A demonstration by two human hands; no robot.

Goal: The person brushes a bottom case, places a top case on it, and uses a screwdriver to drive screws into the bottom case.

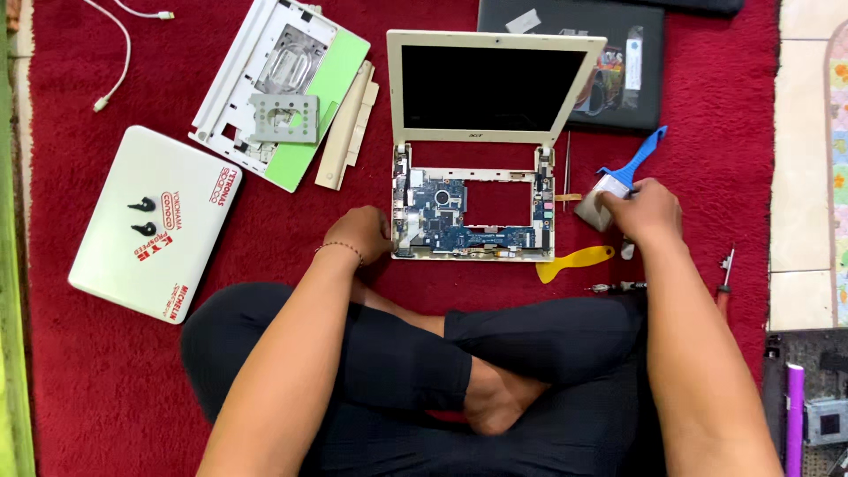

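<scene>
An opened small cream laptop (495, 132) stands on the red carpet with its keyboard cover off, showing a blue circuit board (459, 221). My left hand (360, 235) rests at the base's left front corner, fingers curled against the edge. My right hand (645, 212) lies to the right of the laptop, over the bristle end of a blue-handled brush (629, 168); whether it grips the brush or another small item is unclear.
A yellow plastic pry tool (574, 261) lies below the laptop's right corner, tweezers (567, 172) beside it. A removed white and green cover (283, 88), a closed white laptop (150, 221), a dark laptop (618, 62), screwdrivers (723, 274) and a white cable (119, 53) surround me.
</scene>
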